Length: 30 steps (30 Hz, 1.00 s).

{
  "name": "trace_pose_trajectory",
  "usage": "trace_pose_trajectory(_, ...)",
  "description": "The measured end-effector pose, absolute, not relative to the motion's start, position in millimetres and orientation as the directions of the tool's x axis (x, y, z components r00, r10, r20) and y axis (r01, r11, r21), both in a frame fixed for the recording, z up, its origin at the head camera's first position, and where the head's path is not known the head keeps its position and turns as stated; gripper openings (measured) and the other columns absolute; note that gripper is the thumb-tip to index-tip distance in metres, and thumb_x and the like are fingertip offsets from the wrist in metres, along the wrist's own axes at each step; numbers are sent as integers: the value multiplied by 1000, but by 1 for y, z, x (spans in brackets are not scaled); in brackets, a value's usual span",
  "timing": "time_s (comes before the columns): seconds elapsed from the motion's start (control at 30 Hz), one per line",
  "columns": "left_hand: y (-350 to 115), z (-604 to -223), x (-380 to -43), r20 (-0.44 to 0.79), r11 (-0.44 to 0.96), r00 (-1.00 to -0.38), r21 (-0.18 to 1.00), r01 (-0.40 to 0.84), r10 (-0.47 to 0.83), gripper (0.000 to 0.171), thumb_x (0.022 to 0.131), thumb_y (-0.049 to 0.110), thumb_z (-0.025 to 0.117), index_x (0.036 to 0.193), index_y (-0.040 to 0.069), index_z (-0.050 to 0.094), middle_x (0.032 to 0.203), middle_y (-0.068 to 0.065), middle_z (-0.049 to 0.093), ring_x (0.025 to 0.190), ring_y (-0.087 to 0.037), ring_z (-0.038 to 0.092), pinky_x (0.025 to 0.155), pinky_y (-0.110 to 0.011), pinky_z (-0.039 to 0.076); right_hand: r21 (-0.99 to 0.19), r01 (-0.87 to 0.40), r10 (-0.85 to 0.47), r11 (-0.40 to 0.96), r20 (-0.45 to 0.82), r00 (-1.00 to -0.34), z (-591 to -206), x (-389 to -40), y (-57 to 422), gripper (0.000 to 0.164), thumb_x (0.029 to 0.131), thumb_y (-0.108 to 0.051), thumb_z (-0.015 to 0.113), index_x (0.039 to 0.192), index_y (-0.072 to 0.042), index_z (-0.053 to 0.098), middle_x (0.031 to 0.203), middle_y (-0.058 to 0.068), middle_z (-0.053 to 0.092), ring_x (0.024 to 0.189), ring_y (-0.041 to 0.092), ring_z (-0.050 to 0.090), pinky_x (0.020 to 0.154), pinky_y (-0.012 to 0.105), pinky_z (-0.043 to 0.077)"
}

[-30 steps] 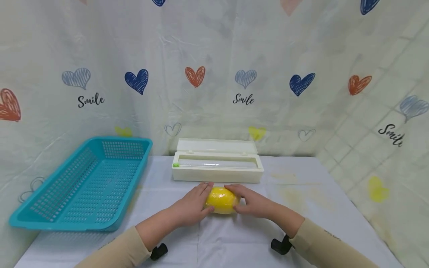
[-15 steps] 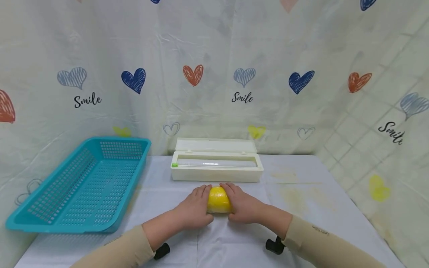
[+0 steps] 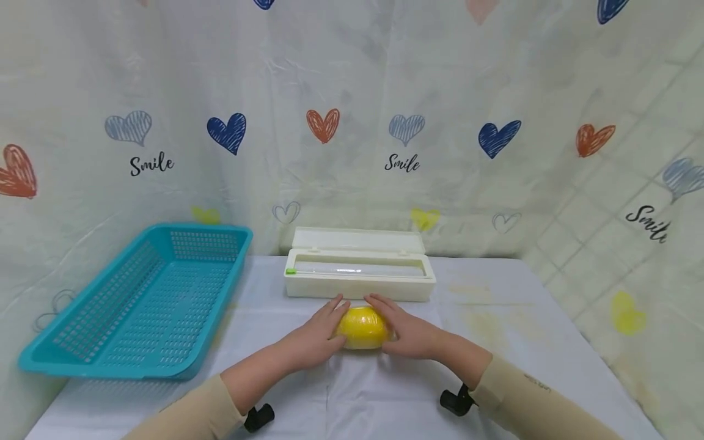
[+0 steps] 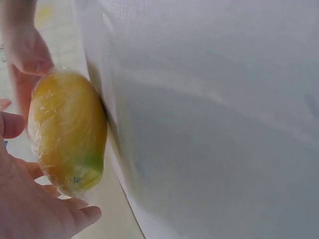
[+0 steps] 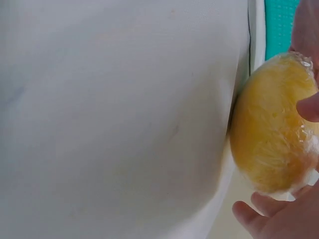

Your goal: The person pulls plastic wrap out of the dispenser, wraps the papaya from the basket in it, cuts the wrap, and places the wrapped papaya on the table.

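Observation:
A yellow mango (image 3: 363, 328), green at one end and wrapped in clear film, rests on the white-covered table. My left hand (image 3: 316, 336) is at its left side, fingers spread and fairly straight; in the left wrist view its thumb stands off the mango (image 4: 70, 132). On the other side, my right hand (image 3: 409, 330) has its fingers loosely extended around the end. The right wrist view has the thumb overlapping the wrapped mango (image 5: 274, 129) and some fingertips apart from it. Whether the other fingers touch the film is hard to tell.
Just behind the mango stands a white cling film box (image 3: 357, 287), lid raised, with a roll inside and a green slider at its left. A turquoise perforated basket (image 3: 217, 305) sits at the left. A heart-printed curtain (image 3: 352, 73) hangs behind the table (image 3: 385, 403).
Half a second ago both hands pressed closer on the mango's ends, the right covering more of it. Now they have eased apart with fingers spread, and more yellow shows. Basket and box stay put.

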<state>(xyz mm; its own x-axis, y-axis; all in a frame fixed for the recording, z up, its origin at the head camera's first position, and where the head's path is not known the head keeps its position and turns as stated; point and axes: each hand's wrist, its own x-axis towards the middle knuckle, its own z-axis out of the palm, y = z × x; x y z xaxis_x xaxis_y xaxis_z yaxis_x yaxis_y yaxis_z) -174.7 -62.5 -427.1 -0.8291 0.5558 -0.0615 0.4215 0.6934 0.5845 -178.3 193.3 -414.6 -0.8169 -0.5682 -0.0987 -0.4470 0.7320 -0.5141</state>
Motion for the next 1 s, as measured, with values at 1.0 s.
trace_pose_trajectory(1.0, -86, -428, -169, 24, 746, -896, 544, 383, 443, 54, 101, 31, 53, 152, 20, 40, 154, -2, 39, 142, -24, 36, 113, -48, 33, -380, -483, -475, 789, 122, -871, -415, -153, 213, 65, 95, -47, 64, 151, -26, 40, 154, 0, 38, 137, 26, 42, 104, 51, 43)
